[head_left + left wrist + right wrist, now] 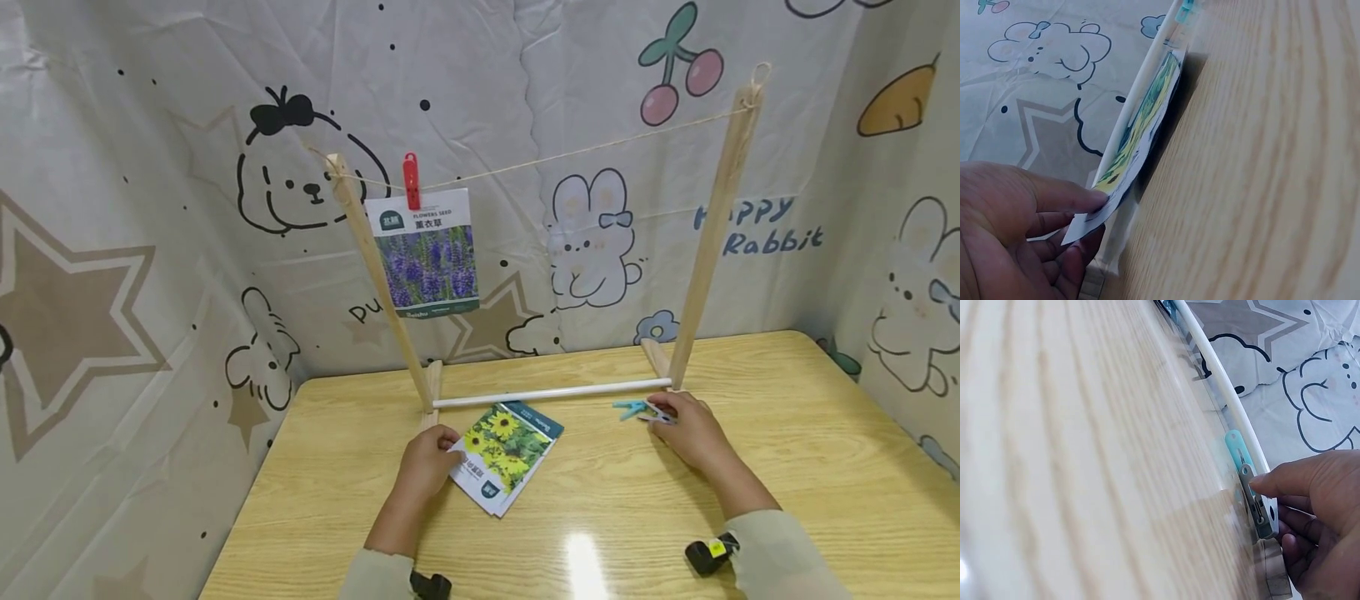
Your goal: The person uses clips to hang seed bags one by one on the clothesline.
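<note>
While my left hand [426, 463] pinches the corner of the sunflower seed packet [506, 454] and my right hand [688, 429] pinches a blue clothespin [636, 409], both lie on the bench [787, 467] just in front of the white dowel [551, 392]. More packets sit beneath the top one; I judge my pinch could drag two. Its long axis runs diagonally, far end toward the dowel. The clothespin lies along the dowel and could slip.

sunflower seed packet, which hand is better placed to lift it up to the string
Left, most likely. The left hand already pinches the sunflower seed packet at its corner, while the right hand is busy at the blue clothespin near the rack's right post.
</note>
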`<action>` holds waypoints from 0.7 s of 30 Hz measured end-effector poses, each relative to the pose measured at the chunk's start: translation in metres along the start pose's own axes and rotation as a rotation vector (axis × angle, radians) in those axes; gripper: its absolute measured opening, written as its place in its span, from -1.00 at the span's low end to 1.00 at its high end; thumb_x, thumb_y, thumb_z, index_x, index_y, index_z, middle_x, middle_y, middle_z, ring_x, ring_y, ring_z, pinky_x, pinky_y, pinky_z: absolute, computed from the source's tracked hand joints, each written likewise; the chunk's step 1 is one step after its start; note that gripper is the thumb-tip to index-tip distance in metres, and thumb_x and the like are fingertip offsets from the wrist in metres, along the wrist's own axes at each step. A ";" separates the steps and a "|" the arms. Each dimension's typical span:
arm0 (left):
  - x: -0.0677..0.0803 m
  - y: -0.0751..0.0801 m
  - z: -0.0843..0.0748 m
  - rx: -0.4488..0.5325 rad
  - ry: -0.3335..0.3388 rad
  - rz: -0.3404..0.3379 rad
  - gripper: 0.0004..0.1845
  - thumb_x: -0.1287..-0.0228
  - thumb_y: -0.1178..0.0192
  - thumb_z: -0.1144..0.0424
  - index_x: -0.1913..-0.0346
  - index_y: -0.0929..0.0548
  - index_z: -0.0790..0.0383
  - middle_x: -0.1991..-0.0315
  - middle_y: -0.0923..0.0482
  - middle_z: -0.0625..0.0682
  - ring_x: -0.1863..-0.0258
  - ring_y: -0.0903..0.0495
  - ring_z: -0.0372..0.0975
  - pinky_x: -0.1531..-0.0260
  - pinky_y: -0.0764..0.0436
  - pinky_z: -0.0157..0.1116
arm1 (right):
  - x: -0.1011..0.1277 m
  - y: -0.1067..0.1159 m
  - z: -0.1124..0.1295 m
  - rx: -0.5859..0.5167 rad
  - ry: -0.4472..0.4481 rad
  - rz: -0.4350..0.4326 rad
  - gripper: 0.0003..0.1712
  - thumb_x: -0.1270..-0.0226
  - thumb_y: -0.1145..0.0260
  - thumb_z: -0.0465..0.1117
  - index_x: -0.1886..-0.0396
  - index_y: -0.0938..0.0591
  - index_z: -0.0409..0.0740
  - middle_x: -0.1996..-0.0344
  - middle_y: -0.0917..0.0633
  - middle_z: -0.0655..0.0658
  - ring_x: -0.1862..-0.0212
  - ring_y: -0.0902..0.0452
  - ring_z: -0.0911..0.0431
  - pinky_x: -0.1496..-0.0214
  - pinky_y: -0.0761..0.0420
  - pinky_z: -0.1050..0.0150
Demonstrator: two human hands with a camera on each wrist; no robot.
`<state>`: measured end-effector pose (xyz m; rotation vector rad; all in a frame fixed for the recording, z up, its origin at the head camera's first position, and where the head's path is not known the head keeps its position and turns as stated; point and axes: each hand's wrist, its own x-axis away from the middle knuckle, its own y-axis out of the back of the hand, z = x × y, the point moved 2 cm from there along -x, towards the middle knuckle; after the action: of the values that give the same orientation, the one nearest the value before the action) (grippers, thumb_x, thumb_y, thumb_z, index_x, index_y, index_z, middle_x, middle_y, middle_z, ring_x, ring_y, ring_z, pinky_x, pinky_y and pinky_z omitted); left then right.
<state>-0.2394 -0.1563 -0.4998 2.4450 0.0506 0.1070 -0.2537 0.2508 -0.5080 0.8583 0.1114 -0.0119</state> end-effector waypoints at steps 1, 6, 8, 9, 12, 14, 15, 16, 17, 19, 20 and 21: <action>0.000 0.000 0.000 -0.003 -0.008 -0.001 -0.81 -0.19 -0.35 0.40 0.13 -0.67 0.28 0.26 -0.60 0.06 0.26 -0.54 -0.17 0.21 -0.55 -0.25 | 0.000 0.000 0.000 0.002 0.000 0.001 -0.52 -0.36 -0.35 -0.24 -0.24 -0.57 -0.28 -0.17 -0.58 -0.42 -0.15 -0.42 -0.32 -0.17 -0.44 -0.27; 0.000 0.000 -0.001 -0.006 -0.020 -0.015 -0.81 -0.24 -0.29 0.38 0.09 -0.66 0.26 0.19 -0.63 0.08 0.17 -0.55 -0.15 0.08 -0.57 -0.16 | 0.000 -0.002 -0.001 0.021 0.011 -0.002 -0.53 -0.36 -0.35 -0.26 -0.24 -0.57 -0.28 -0.19 -0.58 -0.43 -0.15 -0.43 -0.32 -0.17 -0.44 -0.27; 0.000 0.000 -0.001 0.005 -0.008 -0.023 -0.81 -0.26 -0.26 0.37 0.07 -0.65 0.24 0.18 -0.62 0.08 0.16 -0.56 -0.15 0.08 -0.57 -0.16 | 0.000 -0.002 -0.001 0.030 0.018 -0.006 -0.54 -0.35 -0.35 -0.27 -0.22 -0.58 -0.28 -0.17 -0.59 -0.42 -0.13 -0.44 -0.31 -0.16 -0.44 -0.26; 0.000 0.001 -0.002 0.013 -0.001 -0.027 -0.80 -0.27 -0.24 0.36 0.06 -0.65 0.23 0.18 -0.62 0.08 0.17 -0.56 -0.15 0.09 -0.56 -0.18 | 0.000 -0.002 -0.001 0.033 0.022 -0.008 -0.54 -0.35 -0.35 -0.27 -0.22 -0.58 -0.28 -0.16 -0.60 -0.42 -0.11 -0.44 -0.31 -0.14 -0.45 -0.25; 0.002 0.002 -0.003 0.036 0.012 -0.035 -0.79 -0.25 -0.21 0.35 0.05 -0.64 0.21 0.21 -0.61 0.08 0.22 -0.56 -0.15 0.20 -0.54 -0.25 | 0.000 -0.002 -0.001 0.038 0.030 -0.015 -0.56 -0.34 -0.34 -0.29 -0.20 -0.59 -0.29 -0.14 -0.61 -0.42 -0.09 -0.45 -0.30 -0.12 -0.45 -0.23; 0.002 0.003 -0.004 0.050 0.013 -0.038 -0.78 -0.24 -0.21 0.35 0.06 -0.64 0.20 0.22 -0.60 0.07 0.24 -0.55 -0.16 0.25 -0.52 -0.30 | -0.001 -0.002 0.000 0.042 0.035 -0.019 -0.56 -0.34 -0.34 -0.30 -0.20 -0.59 -0.29 -0.14 -0.61 -0.42 -0.09 -0.45 -0.29 -0.12 -0.46 -0.23; 0.002 0.003 -0.004 0.066 0.015 -0.038 -0.78 -0.23 -0.21 0.35 0.06 -0.65 0.20 0.23 -0.59 0.07 0.25 -0.54 -0.17 0.28 -0.51 -0.31 | -0.001 -0.002 0.000 0.044 0.036 -0.021 -0.56 -0.34 -0.34 -0.30 -0.20 -0.59 -0.29 -0.14 -0.61 -0.42 -0.08 -0.45 -0.29 -0.11 -0.46 -0.22; 0.002 0.004 -0.005 0.083 0.020 -0.036 -0.78 -0.22 -0.22 0.35 0.06 -0.65 0.19 0.23 -0.59 0.07 0.26 -0.54 -0.17 0.30 -0.51 -0.32 | -0.001 -0.002 0.000 0.046 0.037 -0.022 -0.55 -0.34 -0.34 -0.30 -0.20 -0.59 -0.29 -0.13 -0.62 -0.42 -0.08 -0.46 -0.28 -0.10 -0.46 -0.21; 0.002 0.004 -0.005 0.102 0.021 -0.035 -0.78 -0.21 -0.22 0.36 0.06 -0.65 0.20 0.23 -0.58 0.08 0.26 -0.53 -0.17 0.31 -0.51 -0.33 | -0.001 -0.002 0.000 0.049 0.037 -0.022 -0.55 -0.33 -0.35 -0.29 -0.21 -0.59 -0.29 -0.11 -0.63 -0.41 -0.06 -0.46 -0.27 -0.09 -0.47 -0.20; 0.002 0.004 -0.006 0.149 0.027 -0.025 -0.76 -0.19 -0.23 0.38 0.06 -0.65 0.22 0.23 -0.56 0.09 0.27 -0.53 -0.17 0.34 -0.52 -0.33 | -0.001 -0.002 0.001 0.056 0.038 -0.022 -0.54 -0.33 -0.36 -0.28 -0.21 -0.59 -0.29 -0.06 -0.65 -0.38 -0.03 -0.47 -0.24 -0.04 -0.48 -0.16; 0.003 0.005 -0.006 0.173 0.031 -0.017 -0.75 -0.18 -0.23 0.39 0.05 -0.65 0.23 0.22 -0.55 0.10 0.27 -0.53 -0.16 0.35 -0.53 -0.33 | -0.001 -0.002 0.001 0.058 0.038 -0.022 -0.54 -0.33 -0.37 -0.27 -0.21 -0.59 -0.29 -0.03 -0.66 -0.36 -0.02 -0.47 -0.22 -0.02 -0.48 -0.14; 0.003 0.005 -0.007 0.197 0.039 -0.010 -0.74 -0.18 -0.24 0.41 0.04 -0.65 0.24 0.22 -0.54 0.10 0.27 -0.53 -0.16 0.36 -0.54 -0.33 | -0.001 -0.002 0.001 0.061 0.040 -0.023 -0.53 -0.32 -0.38 -0.26 -0.20 -0.59 -0.29 0.01 -0.67 -0.34 0.00 -0.47 -0.20 0.00 -0.48 -0.12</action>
<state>-0.2370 -0.1554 -0.4910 2.6390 0.0940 0.1520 -0.2546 0.2488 -0.5091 0.9189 0.1586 -0.0195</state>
